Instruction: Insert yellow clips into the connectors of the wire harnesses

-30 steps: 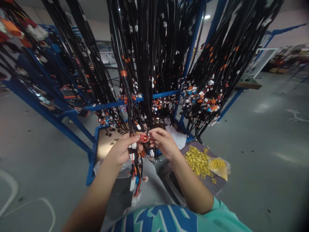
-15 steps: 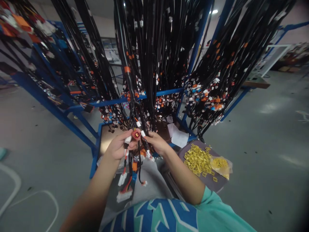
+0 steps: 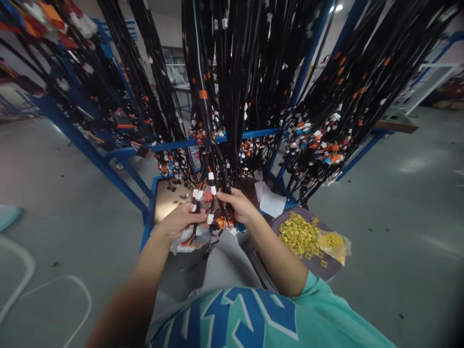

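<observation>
My left hand (image 3: 182,220) is closed around a thin branch of black wires, just below a white connector (image 3: 197,194). A red connector (image 3: 208,195) hangs between my hands. My right hand (image 3: 237,204) is closed on a thicker black cable bundle, beside white labels (image 3: 212,183) on a neighbouring branch. Orange connectors (image 3: 220,222) dangle under my right hand. Multicoloured wires ending in a white connector (image 3: 186,247) hang below my left hand.
Many black harnesses (image 3: 232,72) hang from a blue metal rack (image 3: 253,133). At the right, a grey stool (image 3: 328,274) bears a pile of yellow clips (image 3: 299,234) and a plastic bag (image 3: 335,244) of more. White papers (image 3: 271,200) lie on the rack's base.
My left hand has let go of the red connector and now grips a wire branch lower down. The hanging connectors have shifted, and the whole view has moved slightly.
</observation>
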`<act>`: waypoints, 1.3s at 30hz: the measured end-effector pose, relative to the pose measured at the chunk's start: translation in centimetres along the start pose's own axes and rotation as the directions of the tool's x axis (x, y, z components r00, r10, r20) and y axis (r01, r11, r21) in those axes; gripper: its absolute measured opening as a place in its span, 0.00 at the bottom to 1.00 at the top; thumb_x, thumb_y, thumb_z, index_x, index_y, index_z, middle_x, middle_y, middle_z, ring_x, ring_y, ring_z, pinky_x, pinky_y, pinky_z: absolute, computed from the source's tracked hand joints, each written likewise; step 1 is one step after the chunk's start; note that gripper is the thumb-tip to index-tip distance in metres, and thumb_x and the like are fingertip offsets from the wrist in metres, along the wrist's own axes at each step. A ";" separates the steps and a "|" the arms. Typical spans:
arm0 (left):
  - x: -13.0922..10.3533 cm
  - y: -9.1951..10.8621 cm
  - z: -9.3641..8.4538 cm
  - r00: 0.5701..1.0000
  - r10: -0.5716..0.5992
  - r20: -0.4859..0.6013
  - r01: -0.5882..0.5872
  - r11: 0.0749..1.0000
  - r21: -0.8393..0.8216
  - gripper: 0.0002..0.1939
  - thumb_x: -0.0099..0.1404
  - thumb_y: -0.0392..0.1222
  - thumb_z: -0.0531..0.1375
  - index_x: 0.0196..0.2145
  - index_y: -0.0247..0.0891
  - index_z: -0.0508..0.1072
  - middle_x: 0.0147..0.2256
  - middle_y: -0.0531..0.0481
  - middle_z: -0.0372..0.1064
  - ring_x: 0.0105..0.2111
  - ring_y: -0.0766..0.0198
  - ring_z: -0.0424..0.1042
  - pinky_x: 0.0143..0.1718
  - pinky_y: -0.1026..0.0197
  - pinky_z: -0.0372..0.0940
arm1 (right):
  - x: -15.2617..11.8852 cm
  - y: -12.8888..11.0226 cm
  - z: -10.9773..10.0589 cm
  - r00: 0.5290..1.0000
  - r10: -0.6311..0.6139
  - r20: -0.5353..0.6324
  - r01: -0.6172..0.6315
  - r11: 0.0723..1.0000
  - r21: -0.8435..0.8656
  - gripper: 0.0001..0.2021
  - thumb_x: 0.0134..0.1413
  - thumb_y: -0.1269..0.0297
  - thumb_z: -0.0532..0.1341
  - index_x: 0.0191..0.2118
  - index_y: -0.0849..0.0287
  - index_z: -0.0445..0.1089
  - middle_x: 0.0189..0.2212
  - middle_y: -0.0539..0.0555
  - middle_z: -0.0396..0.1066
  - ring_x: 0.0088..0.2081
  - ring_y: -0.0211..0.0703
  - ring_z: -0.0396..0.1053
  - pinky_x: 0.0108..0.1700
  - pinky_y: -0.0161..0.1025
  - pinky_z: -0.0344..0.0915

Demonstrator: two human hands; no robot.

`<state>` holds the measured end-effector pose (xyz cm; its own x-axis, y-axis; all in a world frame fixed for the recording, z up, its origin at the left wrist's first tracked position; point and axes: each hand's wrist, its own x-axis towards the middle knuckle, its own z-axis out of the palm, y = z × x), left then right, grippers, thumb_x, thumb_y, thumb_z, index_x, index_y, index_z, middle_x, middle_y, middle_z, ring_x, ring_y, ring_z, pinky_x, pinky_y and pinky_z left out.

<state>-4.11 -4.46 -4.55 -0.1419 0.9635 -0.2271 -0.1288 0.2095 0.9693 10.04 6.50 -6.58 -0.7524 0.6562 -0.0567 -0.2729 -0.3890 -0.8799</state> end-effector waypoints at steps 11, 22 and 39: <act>-2.0 -2.2 0.0 0.972 -0.163 0.168 0.196 0.959 -0.204 0.14 0.40 0.33 0.71 0.28 0.29 0.76 0.27 0.45 0.75 0.25 0.62 0.73 0.29 0.63 0.68 | 0.2 0.6 0.6 0.999 -0.031 -0.026 0.031 1.000 -0.005 0.19 0.29 0.57 0.71 0.30 0.60 0.70 0.25 0.47 0.72 0.28 0.36 0.66 0.34 0.36 0.63; -2.9 -2.0 1.9 0.916 -0.106 0.388 0.238 0.921 -0.309 0.10 0.43 0.30 0.68 0.28 0.31 0.77 0.28 0.43 0.76 0.26 0.56 0.76 0.29 0.58 0.73 | -1.8 4.4 -8.6 0.869 -0.298 -0.394 0.020 0.817 -0.576 0.17 0.44 0.56 0.61 0.40 0.59 0.71 0.34 0.51 0.73 0.35 0.38 0.68 0.40 0.36 0.64; 1.0 -2.5 4.3 0.923 -0.258 0.287 0.301 0.946 -0.119 0.09 0.42 0.37 0.70 0.26 0.44 0.80 0.37 0.48 0.78 0.39 0.47 0.75 0.37 0.56 0.72 | -15.7 5.2 -36.6 0.350 -0.168 -0.922 -0.896 0.227 -0.382 0.12 0.58 0.63 0.59 0.44 0.64 0.68 0.44 0.57 0.69 0.44 0.43 0.69 0.47 0.46 0.67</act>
<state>0.31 -3.29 -6.78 0.1842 0.8828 -0.4322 -0.2814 0.4687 0.8373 42.40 17.83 -27.51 0.3350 0.8909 -0.3068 0.8410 -0.4295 -0.3289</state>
